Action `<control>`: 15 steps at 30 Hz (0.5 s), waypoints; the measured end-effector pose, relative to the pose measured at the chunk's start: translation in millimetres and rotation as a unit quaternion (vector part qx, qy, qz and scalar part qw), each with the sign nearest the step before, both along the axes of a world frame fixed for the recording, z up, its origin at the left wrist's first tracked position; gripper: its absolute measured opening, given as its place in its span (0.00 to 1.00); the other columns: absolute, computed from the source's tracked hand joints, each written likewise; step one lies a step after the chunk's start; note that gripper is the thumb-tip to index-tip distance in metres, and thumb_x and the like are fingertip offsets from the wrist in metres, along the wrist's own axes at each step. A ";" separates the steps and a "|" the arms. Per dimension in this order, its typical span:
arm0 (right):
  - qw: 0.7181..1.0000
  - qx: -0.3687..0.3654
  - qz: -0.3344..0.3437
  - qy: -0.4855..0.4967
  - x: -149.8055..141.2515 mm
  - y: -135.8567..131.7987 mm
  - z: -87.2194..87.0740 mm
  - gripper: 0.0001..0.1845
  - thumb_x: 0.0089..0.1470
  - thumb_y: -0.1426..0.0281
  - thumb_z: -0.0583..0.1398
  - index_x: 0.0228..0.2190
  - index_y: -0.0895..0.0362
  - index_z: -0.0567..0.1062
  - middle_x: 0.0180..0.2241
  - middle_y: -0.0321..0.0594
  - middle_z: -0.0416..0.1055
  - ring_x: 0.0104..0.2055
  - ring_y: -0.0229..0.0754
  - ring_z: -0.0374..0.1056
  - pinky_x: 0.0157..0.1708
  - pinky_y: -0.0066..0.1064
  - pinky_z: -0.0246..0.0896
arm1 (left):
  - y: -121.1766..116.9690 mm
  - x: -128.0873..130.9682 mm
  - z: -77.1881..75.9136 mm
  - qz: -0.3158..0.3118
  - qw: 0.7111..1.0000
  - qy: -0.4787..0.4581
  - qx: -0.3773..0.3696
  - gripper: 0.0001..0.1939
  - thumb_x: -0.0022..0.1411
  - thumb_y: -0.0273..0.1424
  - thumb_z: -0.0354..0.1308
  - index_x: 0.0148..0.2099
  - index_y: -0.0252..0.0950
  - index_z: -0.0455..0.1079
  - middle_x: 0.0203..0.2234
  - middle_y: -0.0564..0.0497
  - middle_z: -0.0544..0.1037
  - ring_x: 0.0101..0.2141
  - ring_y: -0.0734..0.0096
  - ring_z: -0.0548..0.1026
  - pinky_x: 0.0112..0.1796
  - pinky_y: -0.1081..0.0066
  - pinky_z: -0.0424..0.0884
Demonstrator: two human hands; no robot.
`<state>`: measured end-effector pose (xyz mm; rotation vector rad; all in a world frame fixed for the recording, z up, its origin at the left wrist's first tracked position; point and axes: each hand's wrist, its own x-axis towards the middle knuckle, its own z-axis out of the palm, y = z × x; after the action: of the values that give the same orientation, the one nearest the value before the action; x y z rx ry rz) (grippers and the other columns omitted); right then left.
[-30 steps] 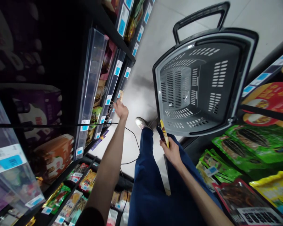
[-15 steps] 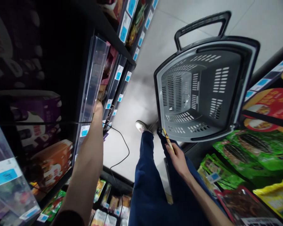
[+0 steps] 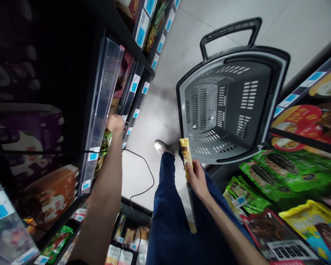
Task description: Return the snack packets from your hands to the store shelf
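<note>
My right hand (image 3: 196, 177) is closed around a long yellow snack packet (image 3: 186, 154), held upright just below the rim of a grey plastic shopping basket (image 3: 268, 121). The basket is empty and stands on the floor with its black handle (image 3: 228, 31) on the far side. My left hand (image 3: 115, 123) reaches into the store shelf (image 3: 105, 95) on the left, fingers curled among packets behind the clear shelf front; what it grips is hidden. My blue trouser leg (image 3: 172, 206) and white shoe (image 3: 160, 147) show between the arms.
Left shelves hold purple and orange boxes (image 3: 48, 191) and small snack packets with blue price tags. On the right, a rack carries green packets (image 3: 287, 169) and a yellow bag (image 3: 311, 224). A black cable (image 3: 139, 158) hangs across the aisle. Light floor tiles lie ahead.
My left hand pulled back from the far, lower shelf edge and went into a nearer shelf. My right hand turned the yellow packet so its face shows and raised it slightly.
</note>
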<state>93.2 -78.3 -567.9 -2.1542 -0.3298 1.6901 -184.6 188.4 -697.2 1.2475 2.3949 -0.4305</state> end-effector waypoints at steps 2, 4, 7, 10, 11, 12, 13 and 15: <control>0.999 0.018 -0.022 0.014 -3.9 -1.1 -5.5 0.25 0.61 0.49 0.58 0.47 0.56 0.67 0.37 0.43 0.73 0.32 0.41 0.67 0.31 0.30 0.65 | -27.5 24.5 1.7 -0.015 0.999 0.006 0.042 0.31 0.65 0.22 0.46 0.68 0.14 0.51 0.67 0.24 0.53 0.68 0.44 0.50 0.67 0.52 0.46; 0.998 0.041 -0.027 0.026 -6.5 -2.9 -10.3 0.26 0.60 0.51 0.60 0.50 0.56 0.67 0.42 0.45 0.73 0.38 0.43 0.70 0.38 0.32 0.68 | -64.2 55.8 4.9 -0.040 0.991 -0.059 0.113 0.36 0.62 0.20 0.48 0.70 0.14 0.43 0.71 0.28 0.40 0.71 0.52 0.36 0.68 0.58 0.38; 0.997 0.064 0.036 0.009 -5.7 -5.9 -15.5 0.26 0.59 0.54 0.61 0.52 0.57 0.70 0.44 0.46 0.73 0.40 0.44 0.70 0.39 0.34 0.68 | -127.6 105.7 15.4 0.057 0.949 -0.234 0.204 0.29 0.67 0.25 0.46 0.69 0.26 0.52 0.70 0.35 0.49 0.70 0.62 0.46 0.68 0.60 0.46; 0.986 0.099 0.124 -0.043 4.4 -7.0 -20.6 0.22 0.59 0.57 0.61 0.48 0.59 0.76 0.42 0.47 0.74 0.42 0.47 0.70 0.42 0.37 0.67 | -184.8 142.1 30.6 0.266 0.801 -0.518 0.139 0.24 0.73 0.42 0.43 0.64 0.35 0.61 0.60 0.37 0.69 0.60 0.58 0.69 0.58 0.58 0.67; 0.984 0.104 0.135 -0.050 10.7 -6.1 -23.0 0.22 0.58 0.57 0.62 0.47 0.59 0.77 0.42 0.47 0.74 0.43 0.48 0.70 0.45 0.38 0.67 | -199.7 148.8 35.5 0.313 0.749 -0.577 0.093 0.26 0.72 0.47 0.46 0.62 0.36 0.64 0.58 0.38 0.71 0.56 0.56 0.72 0.53 0.59 0.72; 0.985 0.100 0.133 -0.050 18.4 -4.2 -25.8 0.23 0.56 0.56 0.63 0.47 0.59 0.78 0.42 0.48 0.75 0.44 0.49 0.71 0.46 0.40 0.67 | -211.8 152.6 39.9 0.344 0.718 -0.601 0.070 0.27 0.69 0.50 0.52 0.60 0.38 0.65 0.56 0.39 0.72 0.53 0.56 0.75 0.49 0.60 0.74; 0.988 0.091 0.118 -0.047 27.4 -1.2 -28.9 0.24 0.54 0.55 0.64 0.46 0.60 0.78 0.42 0.48 0.76 0.43 0.49 0.72 0.46 0.40 0.67 | -220.9 153.8 43.7 0.362 0.703 -0.609 0.056 0.28 0.65 0.50 0.58 0.59 0.39 0.66 0.55 0.41 0.73 0.51 0.57 0.76 0.47 0.62 0.76; 0.994 0.076 0.068 -0.049 47.3 9.0 -35.4 0.28 0.47 0.54 0.69 0.45 0.60 0.78 0.39 0.48 0.77 0.39 0.49 0.73 0.42 0.40 0.69 | -230.4 149.9 49.6 0.371 0.705 -0.601 0.057 0.29 0.56 0.47 0.68 0.54 0.38 0.68 0.49 0.44 0.74 0.46 0.60 0.77 0.44 0.64 0.77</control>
<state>140.5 -69.3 -603.2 -2.1483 -0.6248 1.5769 -34.7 -42.0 -647.6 0.2265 1.4717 0.6345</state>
